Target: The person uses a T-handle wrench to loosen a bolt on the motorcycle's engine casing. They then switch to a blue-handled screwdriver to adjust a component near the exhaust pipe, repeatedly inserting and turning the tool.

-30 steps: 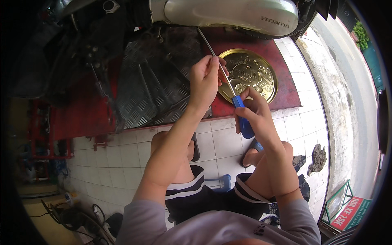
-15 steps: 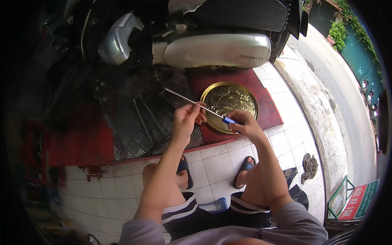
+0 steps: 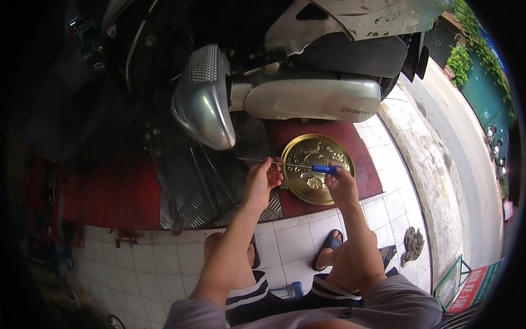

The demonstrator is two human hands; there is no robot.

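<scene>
A long screwdriver (image 3: pixel 324 169) with a blue handle lies almost level across my view. My left hand (image 3: pixel 261 185) is closed around its thin metal shaft, below a silver cover (image 3: pixel 204 109) on the motorbike. My right hand (image 3: pixel 342 189) grips the blue handle. Behind both hands, a round gold tray (image 3: pixel 298 183) with raised decoration rests on the red platform (image 3: pixel 368 167). The silver exhaust muffler (image 3: pixel 307 98) runs sideways above the tray.
The platform has dark tread plates (image 3: pixel 192 203) and stands on white tiles (image 3: pixel 296 244). My sandalled feet (image 3: pixel 329 249) are below it. A crumpled rag (image 3: pixel 411 247) and a leaning sign (image 3: pixel 471 285) lie to the right, beside a concrete strip and road (image 3: pixel 460 137).
My view has tilted up, showing more of the motorbike. The screwdriver has turned from steep to nearly level, its tip moving down and its handle held in a changed right-hand grip.
</scene>
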